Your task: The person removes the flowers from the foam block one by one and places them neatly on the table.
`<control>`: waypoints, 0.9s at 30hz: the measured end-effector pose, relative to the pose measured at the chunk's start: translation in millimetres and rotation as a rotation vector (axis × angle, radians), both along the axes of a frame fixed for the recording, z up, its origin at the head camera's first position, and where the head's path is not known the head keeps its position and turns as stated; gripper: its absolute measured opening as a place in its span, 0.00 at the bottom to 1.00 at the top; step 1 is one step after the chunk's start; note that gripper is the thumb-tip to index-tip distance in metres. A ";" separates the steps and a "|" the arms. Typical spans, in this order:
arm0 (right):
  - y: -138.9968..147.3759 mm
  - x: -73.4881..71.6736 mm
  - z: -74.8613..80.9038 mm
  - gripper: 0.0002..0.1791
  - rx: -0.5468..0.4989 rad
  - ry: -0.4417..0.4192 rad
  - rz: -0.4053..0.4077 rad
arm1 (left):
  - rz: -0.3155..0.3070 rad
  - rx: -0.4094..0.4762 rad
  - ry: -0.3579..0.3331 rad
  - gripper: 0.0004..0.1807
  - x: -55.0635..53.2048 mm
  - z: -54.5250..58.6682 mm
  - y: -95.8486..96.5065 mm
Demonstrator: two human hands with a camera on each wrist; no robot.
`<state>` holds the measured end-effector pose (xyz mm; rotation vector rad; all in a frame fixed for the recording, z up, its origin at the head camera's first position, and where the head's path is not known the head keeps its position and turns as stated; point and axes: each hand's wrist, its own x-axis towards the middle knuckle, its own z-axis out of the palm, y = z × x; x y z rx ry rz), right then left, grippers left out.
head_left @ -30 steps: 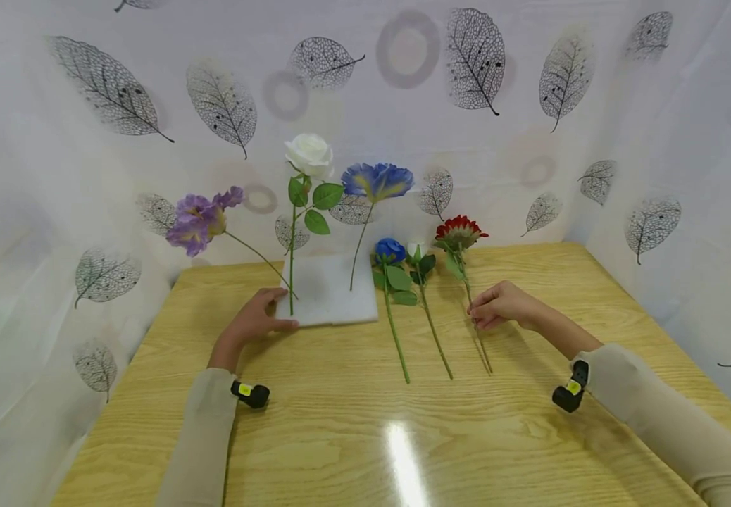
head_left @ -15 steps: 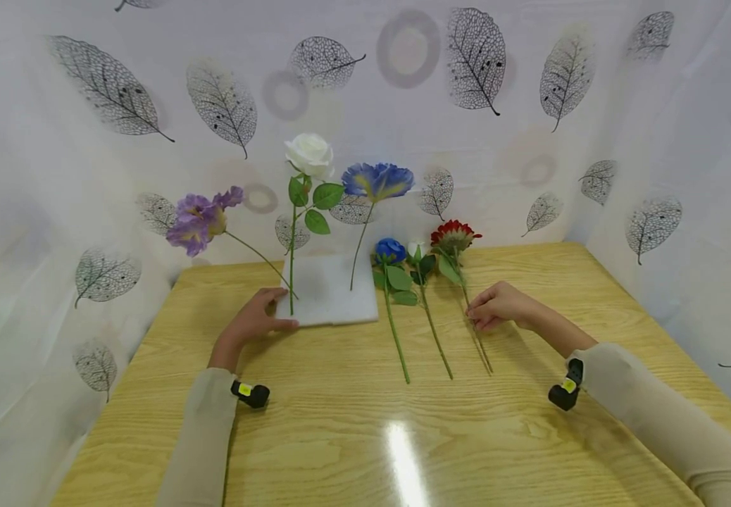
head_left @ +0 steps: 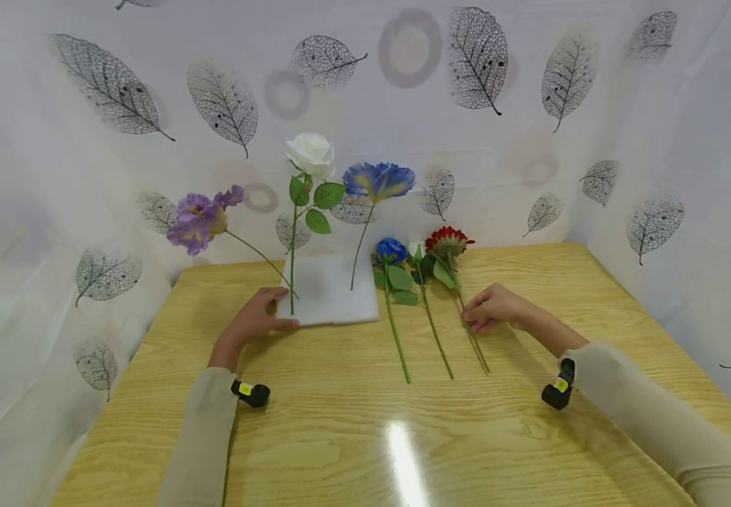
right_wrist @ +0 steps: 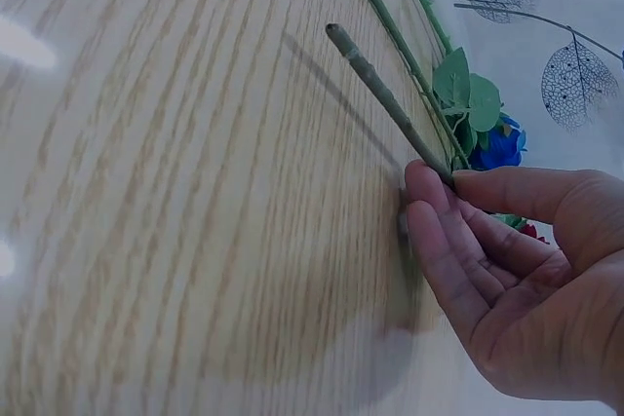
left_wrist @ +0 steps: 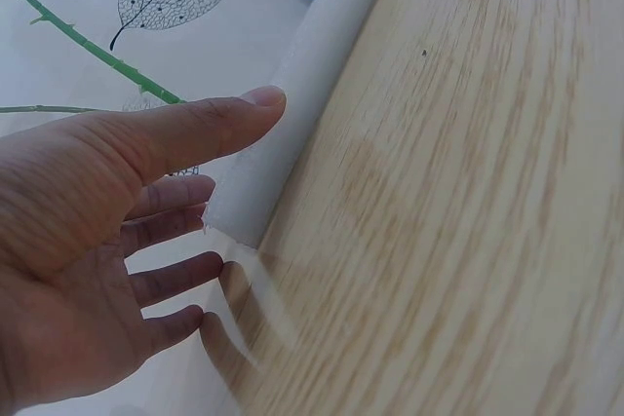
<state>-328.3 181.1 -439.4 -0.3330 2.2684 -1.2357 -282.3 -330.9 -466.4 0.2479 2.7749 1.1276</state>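
My right hand (head_left: pixel 495 308) pinches the stem of a red flower (head_left: pixel 449 241) between thumb and fingertips; the lower stem (right_wrist: pixel 375 83) slants just above the wooden table in the right wrist view. On its left lie a small white rose (head_left: pixel 415 248) and a blue rose (head_left: pixel 391 250). My left hand (head_left: pixel 258 320) is at the left front corner of a white foam board (head_left: pixel 334 310). In the left wrist view its thumb (left_wrist: pixel 210 129) lies against the board's edge, with the fingers loosely extended beside the corner. Standing in the board are a white rose (head_left: pixel 310 155), a blue-yellow flower (head_left: pixel 378 182) and a leaning purple flower (head_left: pixel 201 220).
The wooden table (head_left: pixel 315 436) extends toward the viewer, with a bright light reflection on it. Behind and at both sides hangs a white curtain (head_left: pixel 365 113) with a leaf print. Each wrist wears a small black camera.
The right hand has shifted slightly left with the red flower, whose head now sits lower and closer to the small white rose. The left hand and the board stay where they were.
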 end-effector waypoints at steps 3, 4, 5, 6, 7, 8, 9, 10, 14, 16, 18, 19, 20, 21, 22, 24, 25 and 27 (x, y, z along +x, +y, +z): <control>-1.7 0.8 -1.1 0.20 0.005 0.011 0.006 | 0.001 -0.003 -0.001 0.51 0.0 0.4 0.2; -2.2 0.9 -1.3 0.20 0.006 0.013 0.008 | 0.000 -0.004 -0.001 0.51 0.0 0.5 0.4; -3.0 1.0 -1.9 0.19 0.008 0.014 0.005 | 0.000 -0.005 -0.002 0.51 0.1 0.8 0.6; -3.4 0.7 -2.2 0.19 0.008 0.016 0.008 | 0.001 -0.007 -0.002 0.51 0.2 1.1 0.7; -3.8 0.6 -2.4 0.19 0.008 0.017 0.010 | 0.002 -0.009 -0.003 0.51 0.3 1.5 1.0; -4.2 0.2 -2.7 0.19 0.007 0.018 0.012 | 0.004 -0.010 -0.003 0.51 0.5 2.0 1.0; -4.7 -0.2 -3.2 0.19 0.004 0.018 0.013 | 0.004 -0.012 -0.004 0.51 0.5 2.3 1.2; -5.3 -0.7 -3.7 0.19 0.002 0.018 0.014 | 0.004 -0.013 -0.004 0.51 0.6 2.6 1.2; -8.0 -1.5 -5.4 0.18 -0.002 0.027 0.012 | 0.002 -0.011 -0.003 0.51 0.6 2.2 0.6; -9.5 -1.3 -5.9 0.17 0.001 0.037 0.009 | -0.001 -0.008 -0.004 0.51 0.4 1.7 0.4; -10.9 -1.3 -6.4 0.16 0.005 0.044 0.000 | -0.002 -0.004 -0.006 0.51 0.4 1.5 0.4; -11.6 -1.4 -6.6 0.16 0.007 0.047 -0.003 | -0.002 -0.003 -0.006 0.51 0.3 1.3 0.4; -12.1 -1.6 -7.0 0.16 0.009 0.050 -0.006 | -0.003 -0.002 -0.007 0.51 0.3 1.1 0.4; -12.6 -1.9 -7.4 0.16 0.009 0.052 -0.008 | -0.003 -0.001 -0.007 0.50 0.4 1.0 0.4; -13.0 -2.2 -7.8 0.15 0.007 0.053 -0.012 | -0.002 -0.001 -0.006 0.50 0.3 0.9 0.4; -13.5 -3.1 -8.6 0.15 0.003 0.052 -0.018 | -0.001 -0.003 -0.004 0.50 0.3 0.6 0.3; -13.7 -3.5 -9.0 0.15 0.001 0.053 -0.019 | -0.001 -0.003 -0.004 0.50 0.4 0.5 0.3; -13.9 -4.2 -9.4 0.15 -0.001 0.053 -0.018 | 0.000 0.000 -0.005 0.50 0.5 0.5 0.3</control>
